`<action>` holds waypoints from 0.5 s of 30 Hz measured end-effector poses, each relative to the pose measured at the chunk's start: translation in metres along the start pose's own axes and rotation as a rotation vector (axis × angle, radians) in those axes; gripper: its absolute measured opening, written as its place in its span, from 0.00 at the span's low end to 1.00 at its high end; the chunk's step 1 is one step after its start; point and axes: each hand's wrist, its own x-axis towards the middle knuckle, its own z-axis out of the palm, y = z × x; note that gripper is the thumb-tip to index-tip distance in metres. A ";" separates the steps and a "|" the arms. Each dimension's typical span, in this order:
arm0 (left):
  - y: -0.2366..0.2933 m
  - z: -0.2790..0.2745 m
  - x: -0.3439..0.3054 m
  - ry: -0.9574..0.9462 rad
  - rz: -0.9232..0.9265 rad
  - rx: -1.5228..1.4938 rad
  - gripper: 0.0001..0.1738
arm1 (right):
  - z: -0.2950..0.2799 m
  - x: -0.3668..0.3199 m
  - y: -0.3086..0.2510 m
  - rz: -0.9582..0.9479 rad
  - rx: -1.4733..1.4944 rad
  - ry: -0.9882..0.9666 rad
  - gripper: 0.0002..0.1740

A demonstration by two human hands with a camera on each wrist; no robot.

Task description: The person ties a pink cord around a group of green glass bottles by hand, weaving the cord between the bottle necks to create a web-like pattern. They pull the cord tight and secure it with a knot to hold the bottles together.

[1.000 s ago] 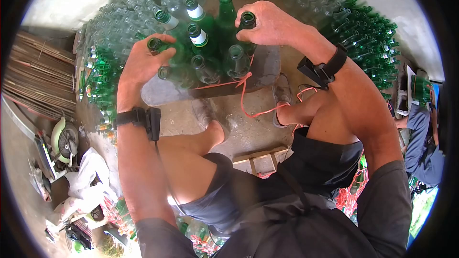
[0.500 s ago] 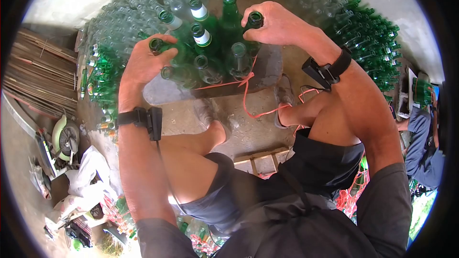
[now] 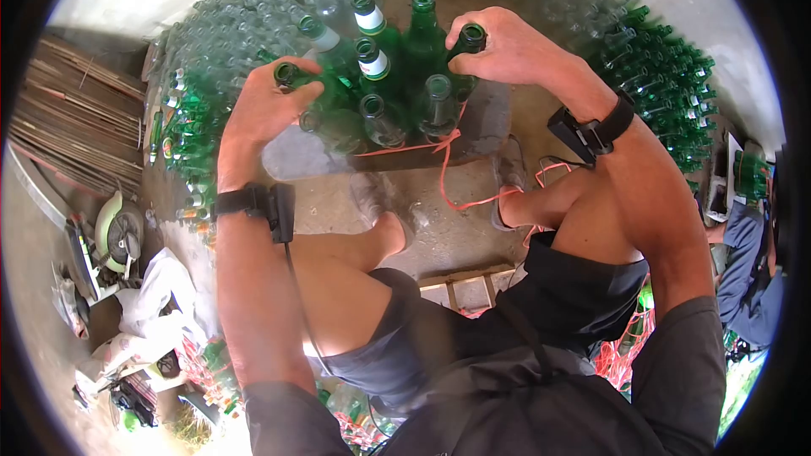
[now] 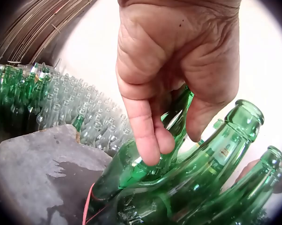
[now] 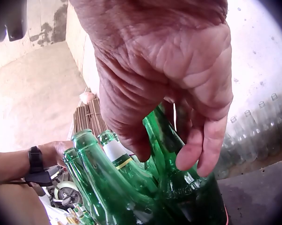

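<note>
A tight cluster of green glass bottles stands on a grey slab (image 3: 296,159), with pink string (image 3: 445,142) round its lower part. My left hand (image 3: 263,103) grips the neck of a green bottle (image 3: 287,75) at the cluster's left side. On the right side my right hand (image 3: 512,48) holds another green bottle (image 3: 472,36) by its neck, thumb and fingers curled round it. Between the hands are bottles with white neck labels (image 3: 374,65) and plain ones (image 3: 438,103). In the right wrist view, raised lettering shows on the held bottle's shoulder (image 5: 183,187).
Many clear bottles (image 3: 245,13) crowd the floor behind the slab, with green bottles at the left (image 3: 190,122) and right (image 3: 667,76). String trails from the cluster towards my right foot (image 3: 509,177). A wooden frame (image 3: 465,287) lies between my legs. Another person (image 3: 748,253) is at far right.
The head view has shifted a little, so the bottles, slab and both hands appear further right. Both hands keep their hold on the same two bottle necks.
</note>
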 end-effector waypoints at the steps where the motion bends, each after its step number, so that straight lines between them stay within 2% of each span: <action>1: 0.001 0.000 -0.001 0.003 -0.007 0.009 0.17 | 0.000 0.000 0.000 -0.006 -0.002 -0.002 0.19; 15: 0.005 0.000 -0.005 -0.025 -0.107 0.013 0.17 | -0.002 -0.002 -0.003 -0.008 -0.038 0.012 0.19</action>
